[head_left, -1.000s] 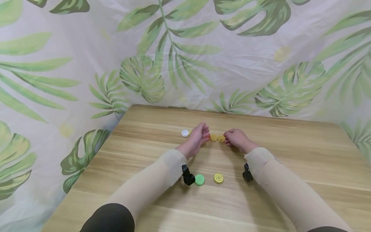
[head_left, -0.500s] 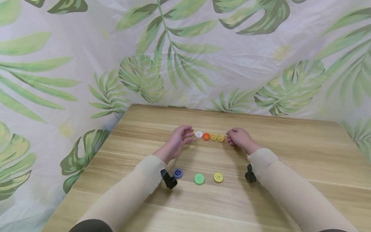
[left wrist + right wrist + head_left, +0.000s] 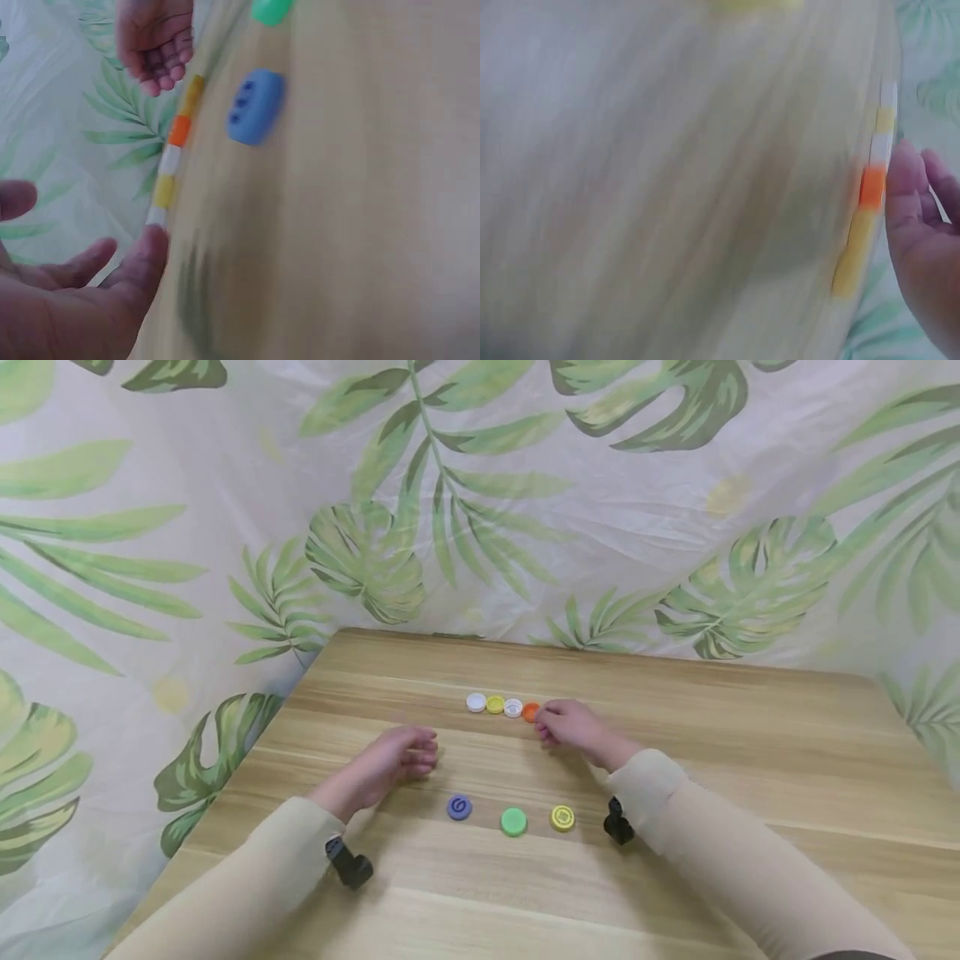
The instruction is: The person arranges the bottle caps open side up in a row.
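Observation:
Small round bottle caps lie side by side in a line towards the table's far edge: a white cap (image 3: 476, 702), a yellow cap (image 3: 495, 704), a second white cap (image 3: 513, 707) and an orange cap (image 3: 530, 712). At the right end, two yellow caps (image 3: 855, 253) show in the right wrist view; my right hand (image 3: 573, 727) hides them in the head view. That hand hovers over this end with relaxed fingers, holding nothing. My left hand (image 3: 386, 766), bare and loosely spread, is above the table, left of the line and apart from every cap.
Nearer to me on the wooden table (image 3: 712, 760) lie a blue cap (image 3: 460, 807), a green cap (image 3: 513, 822) and a yellow patterned cap (image 3: 562, 818). A leaf-print cloth (image 3: 495, 527) hangs behind the table's far edge and along its left side.
My left hand has drawn away from the line, leftwards and towards me, uncovering its left caps and the blue cap. My right hand has shifted left over the right-end yellow caps.

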Available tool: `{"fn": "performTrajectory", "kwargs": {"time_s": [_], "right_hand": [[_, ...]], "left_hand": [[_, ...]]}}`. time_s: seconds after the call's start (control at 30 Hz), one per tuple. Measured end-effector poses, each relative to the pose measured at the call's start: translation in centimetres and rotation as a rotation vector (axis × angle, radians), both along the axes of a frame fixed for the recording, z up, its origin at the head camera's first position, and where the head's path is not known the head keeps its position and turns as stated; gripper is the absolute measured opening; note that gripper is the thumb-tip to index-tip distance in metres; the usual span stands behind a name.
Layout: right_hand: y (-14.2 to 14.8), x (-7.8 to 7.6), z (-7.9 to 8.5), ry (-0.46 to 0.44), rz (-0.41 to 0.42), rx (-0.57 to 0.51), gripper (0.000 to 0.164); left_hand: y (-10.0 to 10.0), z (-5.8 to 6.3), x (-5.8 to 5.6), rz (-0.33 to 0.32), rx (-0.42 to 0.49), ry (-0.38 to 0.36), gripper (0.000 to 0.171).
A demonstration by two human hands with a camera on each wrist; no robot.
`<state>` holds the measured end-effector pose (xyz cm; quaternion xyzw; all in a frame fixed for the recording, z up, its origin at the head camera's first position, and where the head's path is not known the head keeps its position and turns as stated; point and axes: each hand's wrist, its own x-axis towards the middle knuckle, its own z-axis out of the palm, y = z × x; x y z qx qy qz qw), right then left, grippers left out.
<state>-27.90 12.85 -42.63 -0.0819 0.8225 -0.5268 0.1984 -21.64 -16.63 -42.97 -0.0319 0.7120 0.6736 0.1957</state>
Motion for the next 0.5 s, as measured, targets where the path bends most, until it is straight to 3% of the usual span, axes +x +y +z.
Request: {"fn": "performTrajectory", "kwargs": {"time_s": [0.17, 0.3, 0.4, 0.5], "right_hand": [[-2.7, 0.7, -0.7, -0.010, 0.123, 0.063, 0.029], [-4.0, 0.8, -1.0, -0.032, 0.186, 0.077, 0.027], [-4.4, 0.9, -0.9, -0.046, 0.227, 0.064, 0.026], [-4.6, 0.9, -1.0, -0.057, 0.244, 0.052, 0.025]], "left_hand": [[-1.3, -0.5, 3.0, -0.104, -0.015, -0.062, 0.046], [-0.8, -0.5, 4.9, -0.133, 0.026, -0.128, 0.042], [0.1, -0.3, 5.7, -0.141, 0.103, -0.168, 0.047], [1.1, -0.2, 5.6, -0.141, 0.187, -0.195, 0.056]]}}
